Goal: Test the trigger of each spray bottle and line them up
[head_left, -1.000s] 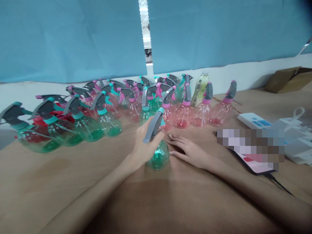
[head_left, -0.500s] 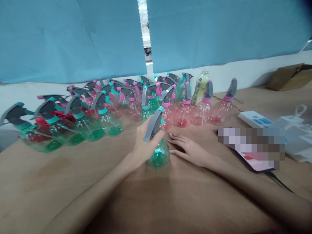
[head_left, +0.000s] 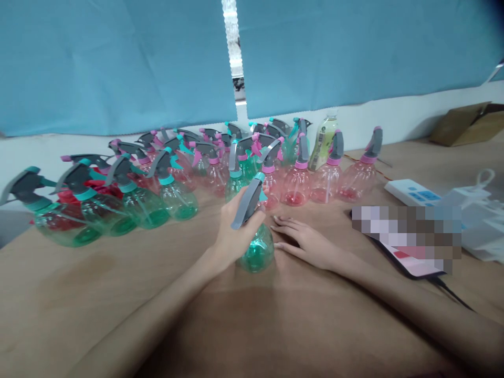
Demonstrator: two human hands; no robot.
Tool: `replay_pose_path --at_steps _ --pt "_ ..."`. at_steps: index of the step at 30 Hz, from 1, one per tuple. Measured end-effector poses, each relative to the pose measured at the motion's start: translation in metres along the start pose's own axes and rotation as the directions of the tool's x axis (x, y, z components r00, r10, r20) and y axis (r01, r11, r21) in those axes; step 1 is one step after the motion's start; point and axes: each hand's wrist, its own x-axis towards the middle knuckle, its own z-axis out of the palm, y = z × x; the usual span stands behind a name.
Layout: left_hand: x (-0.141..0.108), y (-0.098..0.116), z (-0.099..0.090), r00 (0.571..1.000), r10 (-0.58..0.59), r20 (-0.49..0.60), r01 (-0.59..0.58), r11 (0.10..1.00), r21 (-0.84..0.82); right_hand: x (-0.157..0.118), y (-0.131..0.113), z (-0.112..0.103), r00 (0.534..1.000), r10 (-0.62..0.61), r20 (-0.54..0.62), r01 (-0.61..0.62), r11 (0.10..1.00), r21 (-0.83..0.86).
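My left hand (head_left: pixel 233 231) is wrapped round the neck of a green see-through spray bottle (head_left: pixel 258 253), which stands on the wooden table (head_left: pixel 220 325). The bottle's grey trigger head with its teal collar sticks up above the fingers. My right hand (head_left: pixel 305 242) lies flat on the table just right of this bottle, fingers stretched out, holding nothing. Behind both hands stand pink spray bottles (head_left: pixel 296 188) with grey and pink heads. Another green spray bottle (head_left: pixel 235 181) is directly behind my left hand and partly hidden.
Several green spray bottles (head_left: pixel 179 202) form a row at the left. A labelled drink bottle (head_left: pixel 323 142) stands at the back. To the right are a phone (head_left: pixel 421 265) with a cable, a white power strip (head_left: pixel 411 192), clear plastic packaging (head_left: pixel 488 226) and a cardboard box (head_left: pixel 464 125).
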Motion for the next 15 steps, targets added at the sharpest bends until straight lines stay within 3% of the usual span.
replay_pose_path --at_steps 15 --pt "0.0022 0.0089 -0.0043 0.999 -0.024 0.025 0.024 0.999 0.027 0.0000 -0.0008 -0.0006 1.000 -0.005 -0.013 0.005 1.000 0.001"
